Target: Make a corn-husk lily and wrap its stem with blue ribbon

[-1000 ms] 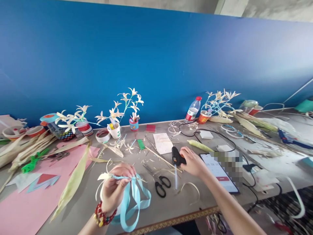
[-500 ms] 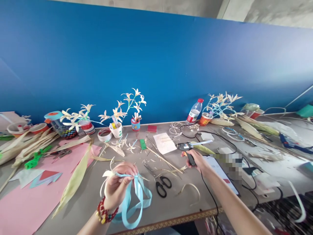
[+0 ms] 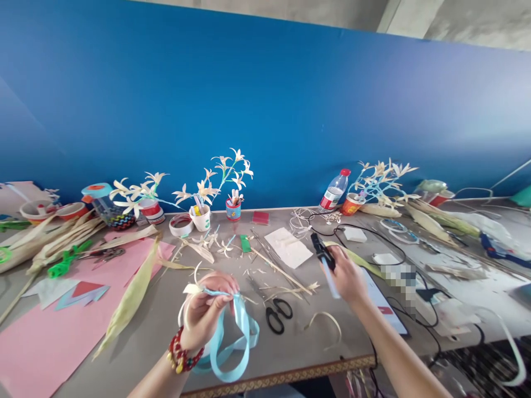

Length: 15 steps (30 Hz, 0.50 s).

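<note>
Left of the scissors [image 3: 279,315], the left hand [image 3: 207,309] pinches ribbon [image 3: 240,315] that could unwind if released; the right hand [image 3: 347,276] grips a glue gun [image 3: 321,250].

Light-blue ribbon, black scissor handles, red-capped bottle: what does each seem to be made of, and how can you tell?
Ribbon: probably satin or similar fabric, softly shiny and falling in loose loops.
Scissor handles: likely plastic, evenly dark, though too small to judge the exact finish.
Bottle: apparently clear, glossy plastic, since the blue panel shows through its upper part.
</note>
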Tool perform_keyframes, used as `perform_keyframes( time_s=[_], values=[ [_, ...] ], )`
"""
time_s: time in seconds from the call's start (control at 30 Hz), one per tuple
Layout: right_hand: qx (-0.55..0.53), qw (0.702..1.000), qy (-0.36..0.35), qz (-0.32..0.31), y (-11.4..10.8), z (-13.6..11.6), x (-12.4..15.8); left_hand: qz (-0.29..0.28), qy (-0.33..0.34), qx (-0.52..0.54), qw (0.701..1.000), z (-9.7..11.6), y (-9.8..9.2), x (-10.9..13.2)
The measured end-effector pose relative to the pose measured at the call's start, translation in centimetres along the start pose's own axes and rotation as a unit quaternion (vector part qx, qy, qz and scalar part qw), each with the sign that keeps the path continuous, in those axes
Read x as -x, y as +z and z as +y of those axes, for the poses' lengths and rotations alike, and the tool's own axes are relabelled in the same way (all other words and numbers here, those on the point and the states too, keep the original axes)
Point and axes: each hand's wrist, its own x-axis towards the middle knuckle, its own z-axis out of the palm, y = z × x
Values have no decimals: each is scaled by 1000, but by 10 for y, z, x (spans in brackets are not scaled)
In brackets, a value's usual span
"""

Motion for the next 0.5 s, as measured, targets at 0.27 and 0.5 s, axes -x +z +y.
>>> perform_keyframes(
  time_s=[0.27,0.5],
  values=[
    [-382,900,88,-190,-30,-51,6,-9,24,34,999,5,6,-1],
    [-491,809,67,-316,-42,-111,56,-25,75,-36,996,13,4,-8]
  ],
)
